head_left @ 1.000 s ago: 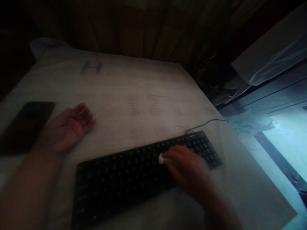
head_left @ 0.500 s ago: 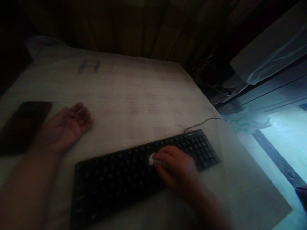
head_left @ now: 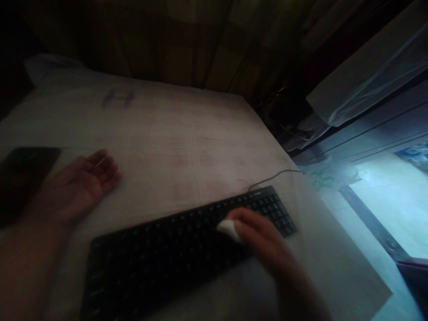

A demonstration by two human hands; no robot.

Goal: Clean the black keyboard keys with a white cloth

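A black keyboard [head_left: 174, 249] lies slantwise on the pale sheet-covered surface. Over its right half, my right hand [head_left: 259, 232] is closed on a small white wad [head_left: 229, 228], which looks like tissue or cloth; the wad is at the keys. My left hand [head_left: 80, 187] rests palm up beyond the keyboard's left end, fingers loosely curled. A thin pale stick [head_left: 100, 161] shows between its thumb and fingers, too blurred to name more exactly. Partly behind the left wrist lies a dark flat rectangular object [head_left: 26, 169].
The keyboard's cable [head_left: 272, 177] runs off the right edge of the pale cover [head_left: 187, 116]. Beyond that edge are a translucent plastic bag [head_left: 329, 174] and a bright floor [head_left: 394, 191]. A dark checked curtain [head_left: 150, 44] hangs at the back.
My right hand has shifted along the keys and turned, so more of the white wad shows. My left hand keeps its pose. The whole view has shifted slightly.
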